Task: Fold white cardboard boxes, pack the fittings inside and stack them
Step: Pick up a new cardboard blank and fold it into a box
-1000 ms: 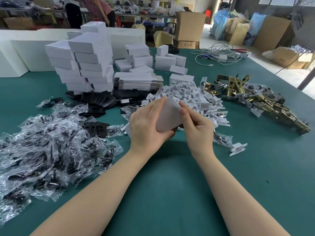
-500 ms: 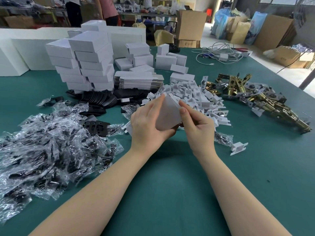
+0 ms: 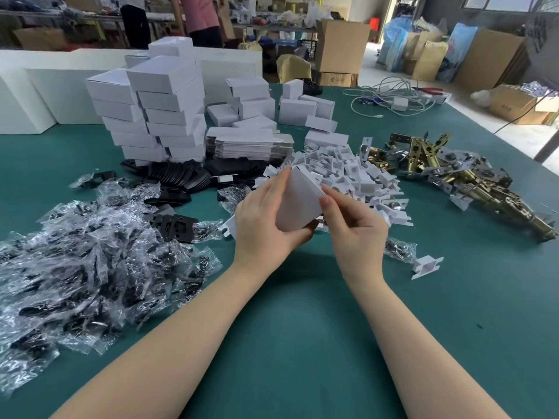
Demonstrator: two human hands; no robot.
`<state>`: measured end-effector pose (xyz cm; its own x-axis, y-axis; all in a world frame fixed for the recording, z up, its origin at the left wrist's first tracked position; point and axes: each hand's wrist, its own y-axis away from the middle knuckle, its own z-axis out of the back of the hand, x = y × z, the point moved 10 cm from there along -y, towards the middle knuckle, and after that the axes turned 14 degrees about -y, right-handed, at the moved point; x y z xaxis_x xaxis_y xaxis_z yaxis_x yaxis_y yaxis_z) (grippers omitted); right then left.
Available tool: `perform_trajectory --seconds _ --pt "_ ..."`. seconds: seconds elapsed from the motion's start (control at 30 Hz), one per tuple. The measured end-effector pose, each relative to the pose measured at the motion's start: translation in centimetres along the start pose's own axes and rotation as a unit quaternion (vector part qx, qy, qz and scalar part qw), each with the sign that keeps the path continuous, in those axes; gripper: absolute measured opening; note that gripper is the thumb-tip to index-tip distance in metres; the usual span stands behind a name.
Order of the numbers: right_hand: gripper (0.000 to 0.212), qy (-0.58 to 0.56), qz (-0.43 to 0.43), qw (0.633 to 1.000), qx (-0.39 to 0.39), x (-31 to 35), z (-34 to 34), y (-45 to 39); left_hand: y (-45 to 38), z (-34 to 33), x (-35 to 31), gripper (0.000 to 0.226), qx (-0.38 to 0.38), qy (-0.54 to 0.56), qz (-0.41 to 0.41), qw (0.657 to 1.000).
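Note:
I hold a small white cardboard box (image 3: 299, 204) above the green table (image 3: 302, 328), near its middle. My left hand (image 3: 266, 222) wraps around the box's left side and bottom. My right hand (image 3: 354, 228) pinches its right edge with thumb and forefinger. Behind the box lies a heap of small white folded inserts (image 3: 348, 173). Brass latch fittings (image 3: 459, 179) are piled to the right. Bagged black parts (image 3: 78, 261) cover the left. A tall stack of finished white boxes (image 3: 151, 107) stands at the back left, with flat unfolded blanks (image 3: 248, 143) beside it.
Loose white boxes (image 3: 296, 110) sit behind the blanks. Black plates (image 3: 175, 176) lie fanned under the stack. One white insert (image 3: 426, 267) lies alone at the right. A cable bundle (image 3: 390, 98) is at the far right. People (image 3: 199, 16) stand beyond the table.
My hands and the box have shifted slightly up and away. My right fingers have moved along the box's right edge.

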<state>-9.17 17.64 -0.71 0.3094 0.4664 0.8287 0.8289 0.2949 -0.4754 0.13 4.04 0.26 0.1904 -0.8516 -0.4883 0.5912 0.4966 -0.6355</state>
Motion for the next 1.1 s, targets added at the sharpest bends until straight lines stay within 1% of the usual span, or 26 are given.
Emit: perform_trajectory --seconds 0.07,0.13,0.23,0.3,0.43,0.5,0.6,0.63,0.7,0.73,0.83,0.9,0.97,1.0,1.03,1.1 --pt "0.023 0.037 0.033 0.999 0.002 0.6 0.0 0.1 0.0 0.0 0.0 0.098 0.002 -0.001 -0.001 1.000" --pt "0.023 0.070 0.054 0.996 -0.003 1.0 0.2 0.1 -0.1 -0.1 -0.1 0.098 0.004 -0.007 -0.006 1.000" --pt "0.015 0.034 0.026 0.999 -0.030 0.5 0.7 -0.1 -0.1 -0.5 -0.2 0.101 0.010 -0.027 -0.013 0.999" --pt "0.014 0.012 0.016 0.998 -0.052 0.1 0.9 0.2 -0.1 -0.6 -0.2 0.102 0.008 -0.034 -0.012 0.999" --pt "0.019 0.029 0.047 0.996 -0.065 0.4 0.8 0.8 0.0 -0.6 -0.3 0.103 0.009 -0.031 -0.015 0.999" --pt "0.021 0.037 0.056 0.997 -0.047 0.6 0.7 0.7 0.0 -0.6 -0.2 0.101 0.010 -0.026 -0.013 1.000" --pt "0.030 0.074 0.094 0.993 -0.010 1.6 0.3 0.6 -0.1 -0.8 -0.3 0.099 0.020 -0.019 -0.009 1.000" --pt "0.029 0.081 0.098 0.992 -0.002 1.7 0.2 0.6 -0.1 -0.8 -0.2 0.098 0.021 -0.020 -0.007 1.000" --pt "0.022 0.094 0.080 0.992 0.023 1.1 -0.3 0.7 -0.2 -0.9 0.2 0.097 0.022 -0.015 0.002 1.000" --pt "0.024 0.105 0.068 0.991 0.039 0.7 -0.7 0.7 -0.2 -0.8 0.3 0.096 0.020 -0.009 0.008 1.000" --pt "0.038 0.130 0.026 0.987 0.088 -0.4 -2.0 0.6 -0.3 -0.6 0.3 0.092 0.012 -0.009 0.005 1.000" --pt "0.041 0.131 0.009 0.986 0.108 -0.7 -1.9 0.1 -0.3 -0.7 0.2 0.093 0.014 -0.027 0.001 1.000" --pt "0.050 0.191 0.027 0.970 0.150 -0.6 -1.9 -0.1 -0.3 -1.0 0.6 0.097 0.020 -0.039 0.011 0.999" --pt "0.058 0.242 0.044 0.953 0.177 -0.5 -2.0 0.0 -0.3 -1.2 1.0 0.098 0.023 -0.040 0.028 0.999" --pt "0.066 0.303 0.079 0.928 0.201 -0.2 -2.4 0.1 -0.4 -1.2 1.4 0.098 0.026 -0.042 0.048 0.998" --pt "0.075 0.413 0.181 0.863 0.228 0.6 -3.6 0.7 -0.5 -1.8 2.2 0.096 0.051 -0.043 0.077 0.995"
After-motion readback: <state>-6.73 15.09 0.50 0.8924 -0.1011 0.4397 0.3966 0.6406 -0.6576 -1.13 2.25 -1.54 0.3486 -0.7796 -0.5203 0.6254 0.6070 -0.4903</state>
